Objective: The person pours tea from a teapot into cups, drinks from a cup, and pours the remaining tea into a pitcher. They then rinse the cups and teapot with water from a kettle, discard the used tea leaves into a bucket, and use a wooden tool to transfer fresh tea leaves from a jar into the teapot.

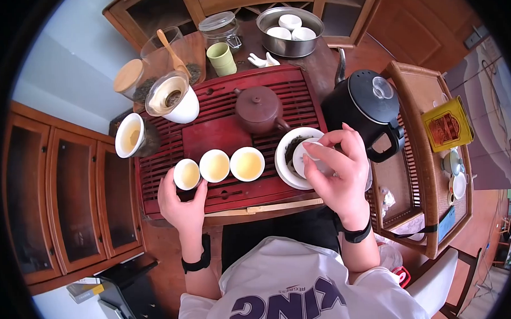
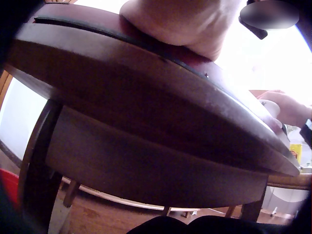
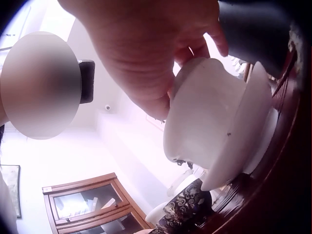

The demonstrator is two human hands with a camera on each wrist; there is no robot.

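Three small white teacups of pale yellow tea stand in a row on the dark red slatted tea tray [image 1: 212, 134]. My left hand [image 1: 181, 207] holds the leftmost teacup [image 1: 187, 174], thumb and fingers on either side of it. Beside it are the middle cup [image 1: 214, 165] and the right cup [image 1: 248, 163]. At the tray's front right sits a white gaiwan [image 1: 282, 163] with dark wet tea leaves inside. Over its mouth my right hand [image 1: 340, 168] pinches the white gaiwan lid [image 1: 301, 160], which is tilted and partly hidden by the fingers.
Behind the cups sits a brown clay teapot [image 1: 259, 107]. A black kettle [image 1: 372, 107] stands right of the tray. To the left are a strainer on a white pitcher [image 1: 181, 108] and another cup [image 1: 130, 137]. At the back, a steel bowl [image 1: 291, 44] holds white cups.
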